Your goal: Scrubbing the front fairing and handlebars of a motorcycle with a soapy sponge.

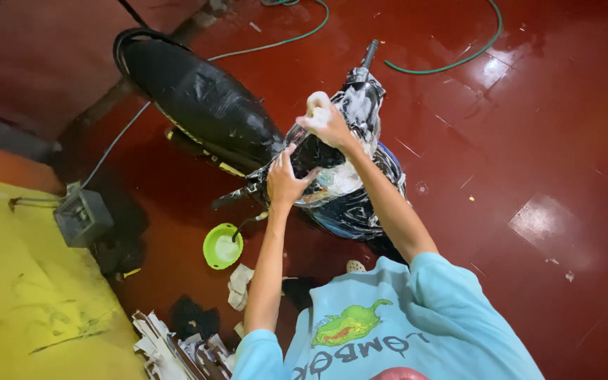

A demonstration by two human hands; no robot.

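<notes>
Scrubbing the soapy motorcycle (332, 179) front at twelve o'clock, your right hand (326, 123) grips a foamy sponge (317, 107); your left hand (286, 179) presses open-fingered. Next, probably work suds toward five o'clock.

Both arms outstretched fwd; left hand (286, 179) flat, fingers spread; right hand (326, 121) higher, fingers curled shut.

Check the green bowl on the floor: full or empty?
Partly filled. The green bowl sits upright on the wet red floor, with whitish, soapy-looking liquid inside, below the rim.
</notes>
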